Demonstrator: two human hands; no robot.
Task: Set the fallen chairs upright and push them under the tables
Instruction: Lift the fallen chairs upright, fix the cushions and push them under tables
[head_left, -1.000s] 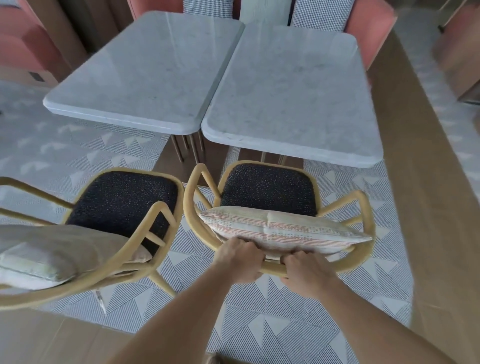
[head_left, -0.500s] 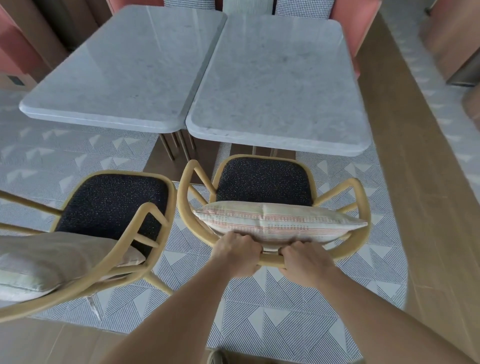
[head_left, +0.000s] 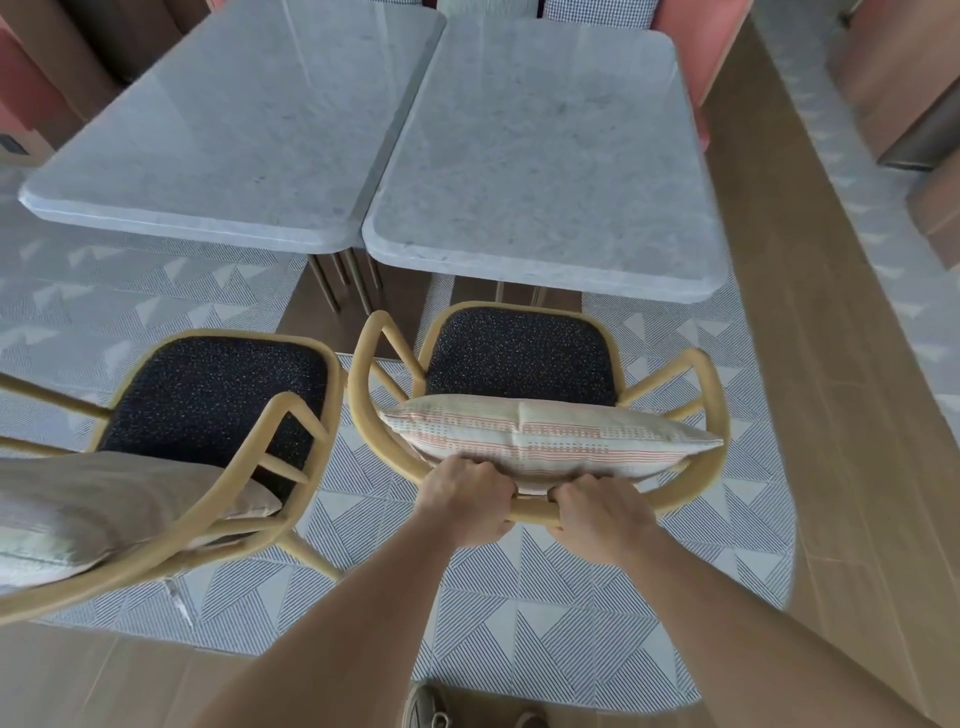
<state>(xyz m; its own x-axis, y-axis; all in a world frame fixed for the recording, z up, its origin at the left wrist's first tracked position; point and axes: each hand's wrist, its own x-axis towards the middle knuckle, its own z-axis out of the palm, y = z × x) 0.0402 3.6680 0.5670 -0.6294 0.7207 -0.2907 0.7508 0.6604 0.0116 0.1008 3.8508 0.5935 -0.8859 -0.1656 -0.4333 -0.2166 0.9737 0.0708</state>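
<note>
A yellow-framed chair (head_left: 711, 395) with a black speckled seat stands upright facing the right marble table (head_left: 540, 171). A striped cushion (head_left: 540, 436) leans against its backrest. My left hand (head_left: 465, 499) and my right hand (head_left: 597, 514) both grip the top rail of that backrest, side by side. The seat's front edge sits just short of the table's near edge. A second matching chair (head_left: 218, 395) stands upright to the left, in front of the left marble table (head_left: 228, 130), with a pale cushion (head_left: 104, 509) on it.
Both tables stand side by side on metal legs (head_left: 343, 280). Pink upholstered seats (head_left: 717, 47) line their far side. A patterned rug (head_left: 519, 623) lies under the chairs, with wooden floor (head_left: 841, 415) to the right. A shoe (head_left: 426, 706) shows at the bottom edge.
The right chair has moved forward toward the table with both hands on its backrest; its seat front is now close to the table's edge. The left chair has not moved.
</note>
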